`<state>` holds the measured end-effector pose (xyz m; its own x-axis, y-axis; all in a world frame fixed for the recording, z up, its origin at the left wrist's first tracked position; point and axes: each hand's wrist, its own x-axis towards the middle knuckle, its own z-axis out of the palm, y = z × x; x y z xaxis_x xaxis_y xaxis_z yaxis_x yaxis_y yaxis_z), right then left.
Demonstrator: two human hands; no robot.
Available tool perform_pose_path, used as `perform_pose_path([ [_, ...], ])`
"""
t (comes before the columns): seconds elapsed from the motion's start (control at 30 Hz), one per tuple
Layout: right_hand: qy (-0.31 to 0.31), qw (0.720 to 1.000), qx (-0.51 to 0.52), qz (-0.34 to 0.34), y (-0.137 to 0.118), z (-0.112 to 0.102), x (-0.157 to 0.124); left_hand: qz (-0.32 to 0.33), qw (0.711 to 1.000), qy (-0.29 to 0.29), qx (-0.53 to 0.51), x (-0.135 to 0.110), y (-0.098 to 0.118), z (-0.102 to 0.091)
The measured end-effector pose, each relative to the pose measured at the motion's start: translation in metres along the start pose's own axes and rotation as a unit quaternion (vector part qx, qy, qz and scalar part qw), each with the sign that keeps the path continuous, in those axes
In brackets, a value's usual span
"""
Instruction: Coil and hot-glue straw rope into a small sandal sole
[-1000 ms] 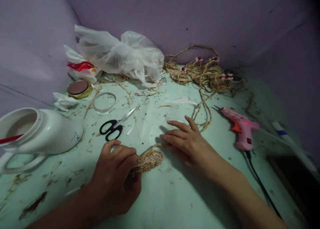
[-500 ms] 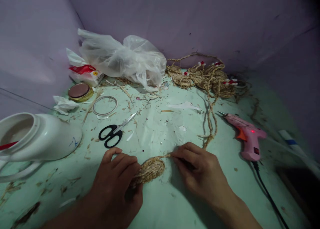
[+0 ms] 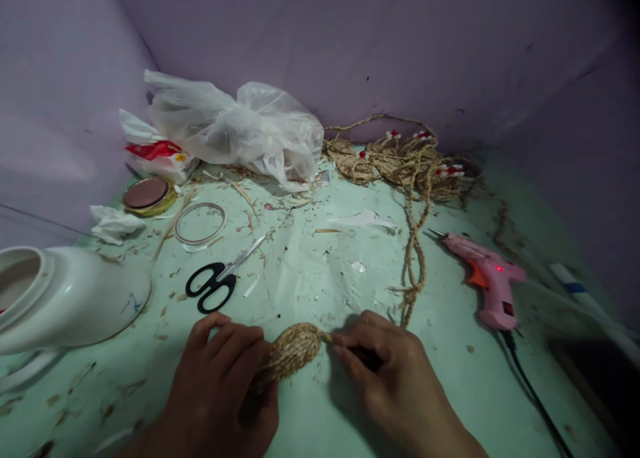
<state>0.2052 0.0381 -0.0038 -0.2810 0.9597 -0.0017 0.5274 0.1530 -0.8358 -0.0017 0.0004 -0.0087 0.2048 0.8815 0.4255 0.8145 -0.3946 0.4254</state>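
A flat oval coil of braided straw rope (image 3: 295, 353) is held just above the light green tabletop, tilted on its edge. Around its left end my left hand (image 3: 220, 371) is closed, fingers over the top and thumb below. My right hand (image 3: 383, 361) pinches the loose end of the rope close to the coil's right edge. From behind the right hand, a doubled length of the braided rope (image 3: 414, 265) runs back to a heap of coiled straw pieces (image 3: 400, 161) with red and white beads. The palm side of both hands is hidden.
Black-handled scissors (image 3: 220, 281) and a tape ring (image 3: 201, 223) lie to the left, near a white jug (image 3: 95, 298) on its side. A pink glue gun (image 3: 493, 278) with a lit red light lies right. A plastic bag (image 3: 240, 131) sits at the back amid straw scraps.
My right hand has come left and down, closer to the coil, and the free rope between them is shorter. The whole view has shifted slightly.
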Motion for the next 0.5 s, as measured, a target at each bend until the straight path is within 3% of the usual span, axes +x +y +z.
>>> perform_pose_path([
  [0.1,-0.045,0.999,0.017,0.005,0.003,-0.002,-0.004,0.002,1.0,0.006,0.009,0.0,-0.001,0.002],
  [0.2,-0.048,0.998,0.043,0.009,0.005,-0.003,-0.007,0.007,1.0,0.009,0.018,0.0,0.0,0.002],
  [0.3,-0.015,0.999,0.031,0.019,0.004,-0.001,-0.01,0.011,1.0,0.02,0.022,0.001,0.001,0.003],
  [0.5,0.091,0.989,-0.111,0.033,-0.005,0.011,-0.014,0.028,0.999,-0.004,0.039,0.001,0.0,0.001],
])
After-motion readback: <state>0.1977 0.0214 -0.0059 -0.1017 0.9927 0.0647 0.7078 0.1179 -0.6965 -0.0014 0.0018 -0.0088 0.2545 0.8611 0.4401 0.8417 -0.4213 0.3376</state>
